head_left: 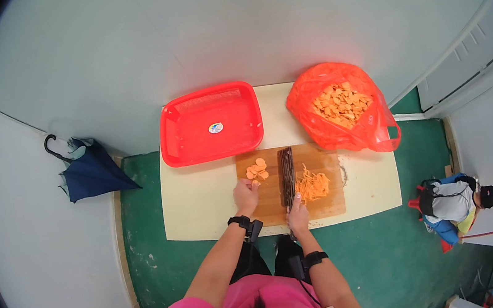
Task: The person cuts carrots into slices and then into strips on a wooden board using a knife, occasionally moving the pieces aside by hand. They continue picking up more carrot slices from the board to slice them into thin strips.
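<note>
We note the right hand [297,214] closed around the handle end of a broad-bladed cleaver [287,176], thumb near the base of the blade. The blade is dark with lengthwise streaks, points away from the wearer, and is over the middle of a wooden cutting board [269,207]. The left hand [246,196] is at the board's left edge, its fingers curled in at the near side of a small cluster of orange vegetable slices [256,169]; we cannot tell whether it pinches one or merely touches them. Just right of the blade we record a loose heap of orange vegetable shreds [314,184], so the cleaver separates slices from shreds. A metal ring [344,176] shows at the board's right edge. The board is on a pale yellow table [197,207], near the wearer's side. Beyond it, to the left, we find a red plastic basket [195,142] bearing a round sticker [216,128] on its bottom; to the right is an open red plastic bag [378,133] filled with more orange slices [343,105]. Both forearms carry black wrist straps [316,257]. Outermost, we log a green floor [360,263] and, at left, a dark blue umbrella [96,174] with a hooked handle against the wall.
</note>
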`<action>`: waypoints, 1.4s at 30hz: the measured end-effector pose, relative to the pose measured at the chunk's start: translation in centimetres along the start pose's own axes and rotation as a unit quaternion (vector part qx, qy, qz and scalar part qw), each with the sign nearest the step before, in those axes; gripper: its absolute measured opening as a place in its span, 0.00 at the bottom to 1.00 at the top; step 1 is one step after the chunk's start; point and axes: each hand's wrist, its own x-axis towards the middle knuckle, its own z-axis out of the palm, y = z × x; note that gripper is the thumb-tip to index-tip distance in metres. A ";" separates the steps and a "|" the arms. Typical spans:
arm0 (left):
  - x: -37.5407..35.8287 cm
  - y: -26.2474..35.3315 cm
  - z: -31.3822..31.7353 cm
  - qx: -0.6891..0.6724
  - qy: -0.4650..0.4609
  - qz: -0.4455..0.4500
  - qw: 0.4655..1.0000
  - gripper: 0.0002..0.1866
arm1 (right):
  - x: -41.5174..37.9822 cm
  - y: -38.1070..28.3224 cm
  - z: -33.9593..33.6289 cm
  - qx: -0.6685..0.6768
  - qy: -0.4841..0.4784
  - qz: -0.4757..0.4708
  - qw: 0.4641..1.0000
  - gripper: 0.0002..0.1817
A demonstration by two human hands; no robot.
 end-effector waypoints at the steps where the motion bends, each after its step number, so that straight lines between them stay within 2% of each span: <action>1: -0.2 0.1 -0.4 0.000 -0.003 0.001 1.000 0.14 | 0.2 0.2 0.1 -0.019 0.006 -0.001 1.000 0.39; 4: -0.8 0.0 -1.0 0.035 -0.027 0.028 0.999 0.12 | 0.9 1.5 0.3 -0.049 0.020 -0.019 0.998 0.40; 6: -1.8 -0.1 -1.0 0.010 -0.117 0.059 0.991 0.11 | 1.1 2.0 0.5 -0.087 0.030 -0.052 0.994 0.40; 7: -2.2 0.1 -0.8 0.008 -0.122 0.063 0.990 0.11 | 1.0 1.9 0.4 -0.086 0.037 -0.052 0.994 0.40; 9: -3.2 0.9 -0.4 0.004 -0.190 0.091 0.978 0.10 | 0.9 1.6 0.4 -0.136 0.024 -0.083 0.987 0.38; 10: -3.8 1.2 -0.1 0.007 -0.198 0.099 0.975 0.09 | 0.4 1.5 0.7 -0.233 0.082 -0.236 0.940 0.36; 11: -4.1 1.6 0.2 0.000 -0.215 0.110 0.971 0.09 | 0.4 1.3 0.5 -0.196 0.047 -0.168 0.965 0.37; 12: -4.5 1.5 0.6 0.022 -0.196 0.121 0.973 0.08 | 0.2 1.1 0.6 -0.188 0.057 -0.180 0.964 0.42; 13: -4.6 1.4 1.1 0.042 -0.178 0.135 0.974 0.08 | 0.4 1.3 0.5 -0.146 0.029 -0.095 0.984 0.44; 15: -4.4 0.4 2.2 0.014 -0.155 0.145 0.977 0.08 | -0.3 0.3 0.6 -0.128 0.052 -0.086 0.987 0.48; 17: -4.4 0.2 2.8 -0.029 -0.157 0.101 0.982 0.07 | -0.9 -0.9 0.2 -0.130 0.041 -0.061 0.989 0.47; 20: -4.7 0.7 3.2 -0.086 -0.184 0.103 0.974 0.07 | -1.5 -1.1 -0.5 -0.146 0.046 -0.080 0.985 0.44; 22: -4.8 0.5 3.6 -0.029 -0.123 0.121 0.985 0.08 | -1.6 -1.2 -0.7 -0.139 0.059 -0.082 0.985 0.43; 26: -5.2 1.7 3.2 -0.079 -0.115 0.097 0.985 0.10 | -1.8 -2.0 -0.6 -0.120 0.056 -0.076 0.988 0.40; 30: -4.8 0.3 3.7 -0.061 -0.112 0.107 0.986 0.11 | -2.0 -2.0 -0.6 -0.112 0.048 -0.068 0.990 0.40; 32: -4.7 -0.8 4.3 0.000 -0.044 0.174 0.984 0.11 | -2.1 -2.1 -0.9 -0.107 0.049 -0.067 0.991 0.40; 33: -4.8 -0.4 4.1 0.000 -0.046 0.175 0.983 0.11 | -2.1 -2.1 -0.9 -0.104 0.047 -0.068 0.991 0.41; 35: -5.2 0.3 3.5 0.089 -0.044 0.164 0.982 0.11 | -2.1 -2.3 -0.9 -0.103 0.046 -0.060 0.992 0.41; 38: -5.6 1.2 3.0 0.090 -0.087 0.123 0.984 0.10 | -1.7 -1.8 -0.7 -0.103 0.048 -0.053 0.992 0.41; 42: -5.4 1.2 3.4 0.104 -0.087 0.136 0.981 0.08 | -1.8 -1.8 -0.4 -0.104 0.045 -0.048 0.992 0.42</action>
